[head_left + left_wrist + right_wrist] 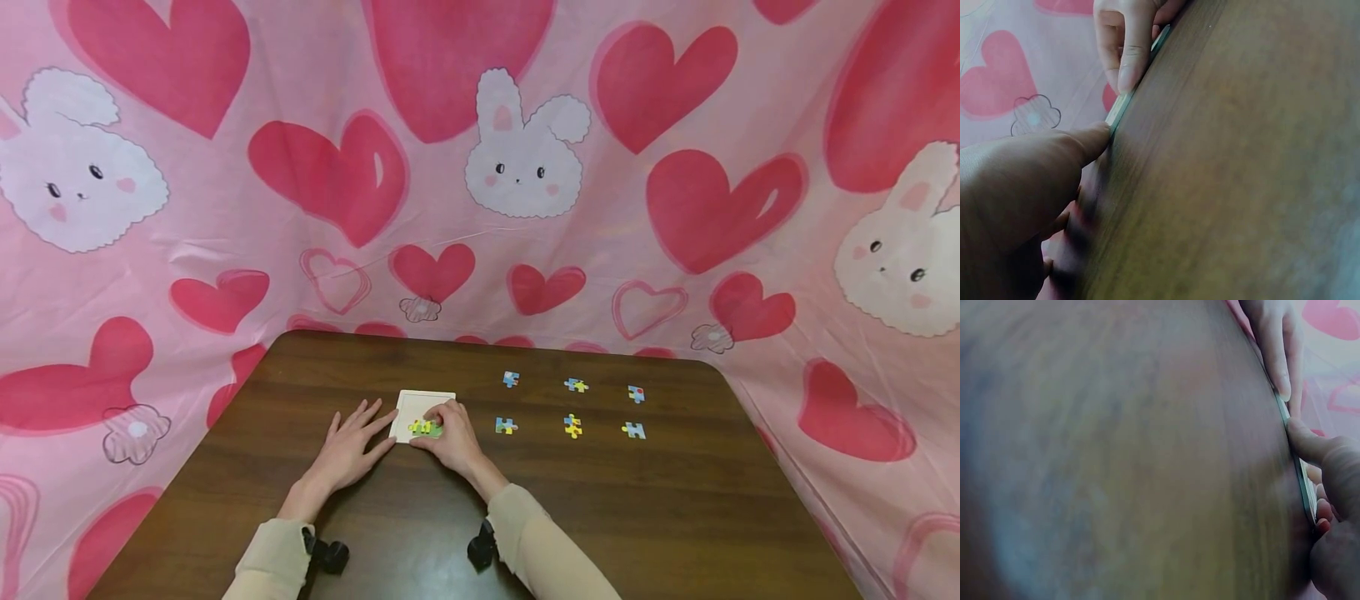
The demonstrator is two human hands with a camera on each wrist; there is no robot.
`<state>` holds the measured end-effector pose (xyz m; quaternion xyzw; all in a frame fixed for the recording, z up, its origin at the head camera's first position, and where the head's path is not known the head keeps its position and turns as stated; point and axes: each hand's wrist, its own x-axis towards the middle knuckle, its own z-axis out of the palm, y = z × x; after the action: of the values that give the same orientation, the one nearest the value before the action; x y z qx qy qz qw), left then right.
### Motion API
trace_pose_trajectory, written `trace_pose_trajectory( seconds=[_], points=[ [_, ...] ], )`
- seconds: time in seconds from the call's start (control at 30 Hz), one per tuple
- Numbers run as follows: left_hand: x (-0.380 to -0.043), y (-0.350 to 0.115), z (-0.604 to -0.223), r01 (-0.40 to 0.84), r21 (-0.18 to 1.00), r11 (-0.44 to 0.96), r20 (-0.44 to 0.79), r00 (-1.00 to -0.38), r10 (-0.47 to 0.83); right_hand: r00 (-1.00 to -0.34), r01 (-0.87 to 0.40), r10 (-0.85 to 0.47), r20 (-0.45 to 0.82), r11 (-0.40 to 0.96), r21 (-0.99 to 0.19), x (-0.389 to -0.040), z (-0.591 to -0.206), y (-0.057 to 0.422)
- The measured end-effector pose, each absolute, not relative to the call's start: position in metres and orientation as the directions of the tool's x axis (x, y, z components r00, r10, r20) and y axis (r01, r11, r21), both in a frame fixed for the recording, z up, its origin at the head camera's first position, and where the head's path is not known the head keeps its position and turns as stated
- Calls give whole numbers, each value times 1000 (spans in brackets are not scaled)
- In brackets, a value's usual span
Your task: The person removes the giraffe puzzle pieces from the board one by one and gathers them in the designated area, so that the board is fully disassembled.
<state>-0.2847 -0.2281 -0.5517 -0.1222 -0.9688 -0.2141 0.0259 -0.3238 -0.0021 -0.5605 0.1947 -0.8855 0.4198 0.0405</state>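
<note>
A shallow white puzzle tray [406,406] lies on the table, with joined yellow and green puzzle pieces [424,428] in its front part. My left hand [347,450] lies at the tray's left side, fingers spread and straight, with fingertips and thumb right at its edge. My right hand [456,442] reaches over the tray's right side and holds a puzzle piece [438,431] against the others with bent fingers. Its thumb [1302,439] is at the tray's front edge; the hand partly hides the piece. From the left wrist view, the left thumb [1094,139] touches the tray's thin edge.
Several loose puzzle pieces lie in two rows right of the tray, among them a blue one [511,379], a yellow one [573,426] and a pale blue one [633,430]. The brown wooden table [600,517] meets a pink heart-and-rabbit cloth [442,208] behind.
</note>
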Motion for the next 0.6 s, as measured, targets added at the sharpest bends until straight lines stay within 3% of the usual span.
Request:
trace_pose_trajectory(
  seconds=[0.2, 0.6],
  points=[
    [-284, -229, -551, 242, 406, 881, 93, -970, 224, -924, -363, -321, 206, 575, -733, -324, -559, -2],
    [-284, -229, -552, 246, 412, 877, 101, -969, 225, -897, -436, -330, 295, 544, -717, -325, -563, -5]
  ],
)
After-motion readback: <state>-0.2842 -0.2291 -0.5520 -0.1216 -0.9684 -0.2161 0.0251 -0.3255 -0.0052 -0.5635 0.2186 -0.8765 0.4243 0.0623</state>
